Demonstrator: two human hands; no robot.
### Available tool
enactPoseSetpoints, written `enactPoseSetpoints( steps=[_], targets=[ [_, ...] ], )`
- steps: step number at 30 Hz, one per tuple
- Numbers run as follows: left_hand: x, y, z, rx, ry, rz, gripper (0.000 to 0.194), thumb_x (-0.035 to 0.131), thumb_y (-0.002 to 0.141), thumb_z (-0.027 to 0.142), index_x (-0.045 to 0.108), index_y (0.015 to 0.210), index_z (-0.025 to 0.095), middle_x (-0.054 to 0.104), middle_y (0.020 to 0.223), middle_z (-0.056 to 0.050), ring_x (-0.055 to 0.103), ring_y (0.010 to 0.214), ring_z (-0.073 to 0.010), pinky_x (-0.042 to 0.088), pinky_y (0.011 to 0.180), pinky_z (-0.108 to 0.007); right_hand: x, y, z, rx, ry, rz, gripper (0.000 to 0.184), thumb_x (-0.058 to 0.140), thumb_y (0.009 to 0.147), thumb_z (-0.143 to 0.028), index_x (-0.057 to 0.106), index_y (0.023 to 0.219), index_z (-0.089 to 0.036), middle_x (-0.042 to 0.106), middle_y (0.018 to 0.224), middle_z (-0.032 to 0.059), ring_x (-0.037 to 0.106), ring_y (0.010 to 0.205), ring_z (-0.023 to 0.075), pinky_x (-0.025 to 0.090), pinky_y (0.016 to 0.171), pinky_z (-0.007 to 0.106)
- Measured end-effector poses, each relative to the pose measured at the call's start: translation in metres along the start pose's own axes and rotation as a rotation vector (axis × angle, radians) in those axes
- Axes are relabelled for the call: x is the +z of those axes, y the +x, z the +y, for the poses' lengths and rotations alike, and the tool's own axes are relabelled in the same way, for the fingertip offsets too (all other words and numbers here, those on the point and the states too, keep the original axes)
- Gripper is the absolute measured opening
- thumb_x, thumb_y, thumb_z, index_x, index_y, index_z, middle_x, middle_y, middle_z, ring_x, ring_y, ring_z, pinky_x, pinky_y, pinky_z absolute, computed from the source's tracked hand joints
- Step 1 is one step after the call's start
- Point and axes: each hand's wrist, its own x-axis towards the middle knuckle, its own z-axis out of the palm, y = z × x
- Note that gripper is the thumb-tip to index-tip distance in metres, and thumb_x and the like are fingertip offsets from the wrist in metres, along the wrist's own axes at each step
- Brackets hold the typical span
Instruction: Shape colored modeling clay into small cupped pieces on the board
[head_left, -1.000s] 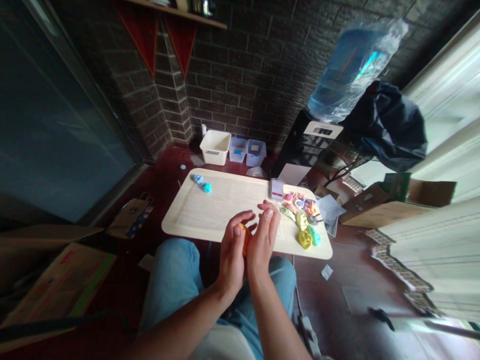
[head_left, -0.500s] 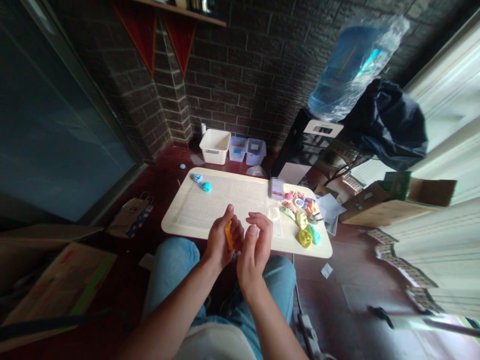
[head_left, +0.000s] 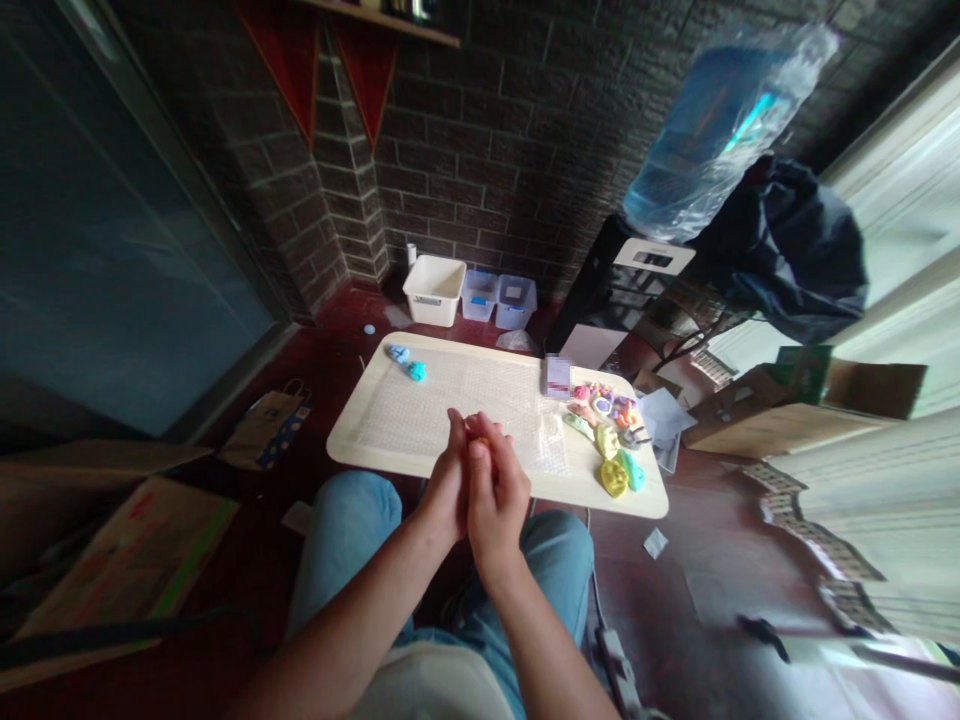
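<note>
My left hand [head_left: 448, 484] and my right hand [head_left: 498, 494] are pressed together above the near edge of the table [head_left: 349, 440]. Between them is orange modelling clay [head_left: 484, 441], of which only a small bit shows by the right thumb. The rest of it is hidden by my palms and fingers. At the table's far left lie a light blue clay lump [head_left: 398, 354] and a turquoise clay lump [head_left: 417, 371]. To the right of my hands sit several clay pieces, among them an olive-yellow lump [head_left: 613, 478], a pale yellow lump [head_left: 607, 440] and a mint green lump [head_left: 634, 470].
A bubble-wrap sheet [head_left: 450, 385] covers the table's middle. Behind the table stand a white bin [head_left: 434, 292] and blue plastic boxes [head_left: 515, 303]. A water dispenser with a large bottle [head_left: 697, 140] is at the back right. Cardboard boxes [head_left: 810, 395] flank both sides.
My right hand has come over to the left and closed against my left hand. The orange clay, plainly visible before, is now mostly covered. The view has shifted slightly.
</note>
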Motion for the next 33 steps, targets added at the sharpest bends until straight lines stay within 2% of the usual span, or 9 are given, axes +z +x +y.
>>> enactPoseSetpoints(
  steps=[3,6,11,18,21,24,26,29,33],
  targets=[
    [0.004,-0.004,0.004,0.008,-0.038,0.039,0.045,0.057,0.084,0.063,0.067,0.092,0.020,0.069,0.090,-0.003,0.064,0.083,-0.0150,0.049,0.073,-0.025,-0.007,0.014,0.001,0.290,0.296,0.100,0.029,0.061,0.088,-0.043,0.074,0.094,-0.018,0.077,0.085,0.0063,0.071,0.073,0.0189,0.057,0.064,0.032],
    [0.005,-0.008,0.006,-0.025,-0.065,0.011,0.044,0.055,0.087,0.059,0.065,0.087,0.016,0.064,0.078,-0.001,0.058,0.065,-0.0102,0.044,0.060,-0.022,-0.015,0.026,-0.001,0.486,0.494,0.080,0.038,0.068,0.079,-0.052,0.070,0.068,-0.015,0.063,0.051,-0.0004,0.052,0.039,0.0099,0.039,0.036,0.020],
    [0.002,-0.009,0.004,-0.049,-0.014,-0.001,0.042,0.052,0.091,0.054,0.064,0.080,0.015,0.065,0.077,-0.003,0.060,0.069,-0.0130,0.046,0.064,-0.025,-0.018,0.030,-0.001,0.576,0.553,0.124,0.057,0.069,0.074,-0.061,0.052,0.042,-0.017,0.044,0.031,-0.0048,0.036,0.025,0.0060,0.024,0.028,0.018],
    [0.001,-0.010,0.004,-0.053,0.020,0.005,0.037,0.051,0.094,0.045,0.065,0.077,0.015,0.064,0.076,-0.002,0.060,0.071,-0.0139,0.045,0.066,-0.026,-0.024,0.040,0.001,0.642,0.839,-0.005,0.064,0.057,0.084,-0.062,0.034,0.040,-0.022,0.029,0.032,-0.0085,0.023,0.025,0.0060,0.015,0.026,0.020],
    [0.004,-0.013,0.005,-0.046,0.031,-0.004,0.034,0.055,0.092,0.044,0.065,0.078,0.015,0.064,0.080,-0.003,0.060,0.076,-0.0149,0.046,0.071,-0.027,-0.030,0.046,0.001,0.607,0.873,-0.059,0.065,0.049,0.086,-0.066,0.036,0.041,-0.021,0.034,0.039,-0.0063,0.035,0.032,0.0079,0.031,0.033,0.022],
    [0.009,-0.016,0.007,-0.040,-0.011,-0.055,0.028,0.060,0.090,0.042,0.068,0.090,0.016,0.068,0.095,-0.005,0.062,0.089,-0.0164,0.048,0.079,-0.028,-0.032,0.044,0.001,0.438,0.713,-0.038,0.065,0.038,0.092,-0.066,0.054,0.048,-0.019,0.062,0.066,0.0037,0.063,0.067,0.0155,0.053,0.064,0.029],
    [0.012,-0.016,0.009,-0.060,-0.058,-0.105,0.030,0.058,0.091,0.043,0.068,0.102,0.017,0.068,0.103,-0.006,0.063,0.093,-0.0173,0.048,0.081,-0.028,-0.031,0.038,0.000,0.333,0.475,-0.085,0.066,0.029,0.096,-0.063,0.069,0.066,-0.019,0.070,0.101,0.0085,0.064,0.100,0.0213,0.051,0.087,0.036],
    [0.012,-0.014,0.013,-0.149,-0.100,-0.144,0.034,0.053,0.093,0.046,0.067,0.103,0.016,0.069,0.098,-0.008,0.065,0.086,-0.0179,0.050,0.074,-0.028,-0.031,0.027,-0.004,0.221,0.188,-0.187,0.061,0.026,0.099,-0.059,0.075,0.099,-0.022,0.059,0.137,0.0075,0.050,0.128,0.0245,0.038,0.107,0.045],
    [0.003,-0.009,0.019,-0.260,-0.091,-0.054,0.040,0.052,0.092,0.051,0.061,0.076,0.016,0.068,0.084,-0.008,0.066,0.073,-0.0186,0.049,0.057,-0.027,-0.037,0.022,-0.009,0.130,0.187,-0.099,0.058,0.023,0.101,-0.053,0.070,0.114,-0.022,0.057,0.140,0.0083,0.048,0.133,0.0236,0.030,0.113,0.049]
  ],
)
